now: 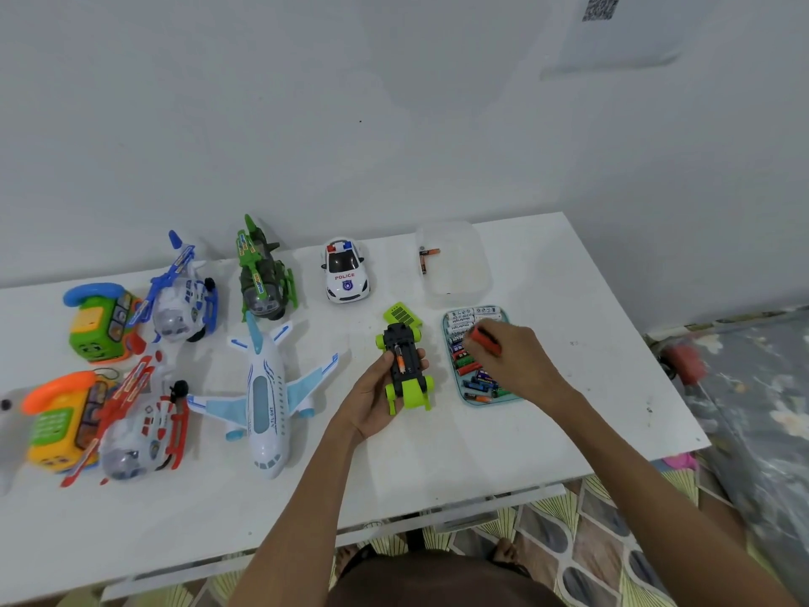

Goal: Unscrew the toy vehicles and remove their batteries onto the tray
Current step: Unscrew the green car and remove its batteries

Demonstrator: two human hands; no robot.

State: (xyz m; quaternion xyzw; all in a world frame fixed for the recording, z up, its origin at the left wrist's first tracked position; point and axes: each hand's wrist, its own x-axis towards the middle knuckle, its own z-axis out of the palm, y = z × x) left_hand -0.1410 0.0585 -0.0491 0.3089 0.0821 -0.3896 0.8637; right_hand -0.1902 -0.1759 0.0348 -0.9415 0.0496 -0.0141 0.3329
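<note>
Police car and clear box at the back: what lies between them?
Nothing; in the head view the stretch of table between the police car and the clear box is bare.

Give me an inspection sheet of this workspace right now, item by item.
Surface: white table, toys across its left half.
Job's things: green toy car upside down, compartment open, one battery inside; green cover on the table behind it; tray holds many batteries; police car, airplane, blue helicopter, green helicopter, red helicopter untouched.
Clutter: green toy phone, orange toy phone; clear container with two batteries.
Hands: left hand holds the green toy car; right hand grips a blurred red-handled tool over the tray.
Cables: thin cord at the orange toy phone, else nothing seen.
Surroundings: white wall, QR code sheet, patterned floor, floral bedding at right.
</note>
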